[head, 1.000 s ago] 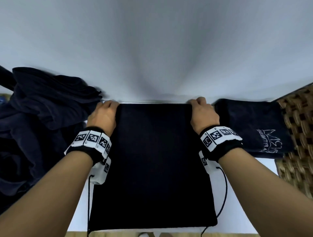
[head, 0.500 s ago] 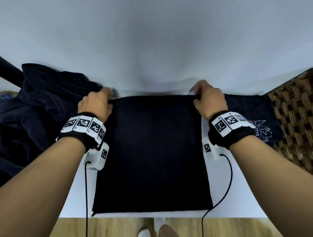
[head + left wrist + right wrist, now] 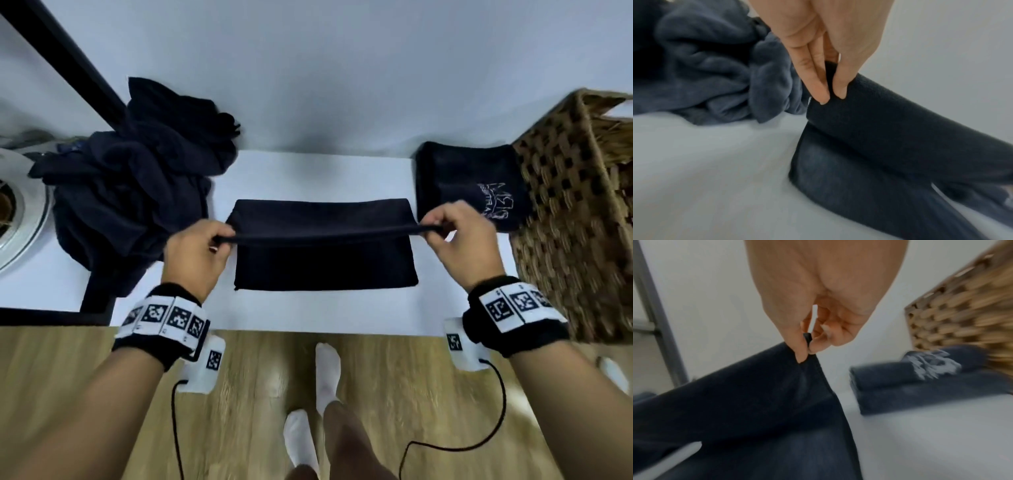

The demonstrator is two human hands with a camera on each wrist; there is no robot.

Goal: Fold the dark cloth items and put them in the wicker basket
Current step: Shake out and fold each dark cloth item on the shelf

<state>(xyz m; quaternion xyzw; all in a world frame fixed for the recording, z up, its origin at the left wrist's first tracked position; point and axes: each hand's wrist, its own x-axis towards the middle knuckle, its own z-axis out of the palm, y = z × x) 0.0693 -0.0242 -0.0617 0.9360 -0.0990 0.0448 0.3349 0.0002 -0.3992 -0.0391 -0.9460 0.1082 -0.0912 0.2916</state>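
Observation:
A black cloth (image 3: 325,263) lies on the white table (image 3: 308,171), its far edge lifted and drawn back over the near half. My left hand (image 3: 219,238) pinches the left corner of that edge, and in the left wrist view its fingers (image 3: 818,87) clamp the cloth (image 3: 890,121). My right hand (image 3: 435,233) pinches the right corner between thumb and fingertips (image 3: 802,352) of the cloth (image 3: 756,394). A folded dark cloth with a white print (image 3: 469,192) lies to the right, beside the wicker basket (image 3: 568,212).
A heap of unfolded dark blue clothes (image 3: 137,178) fills the table's left side. A round white object (image 3: 17,219) sits at the far left. A black bar (image 3: 65,58) crosses the upper left. Wooden floor (image 3: 257,394) and my socked feet (image 3: 327,370) show below the table edge.
Both hands lifted the cloth's far edge off the table and pulled it toward me, folding the cloth roughly in half. The head view pulled back, now showing floor and feet.

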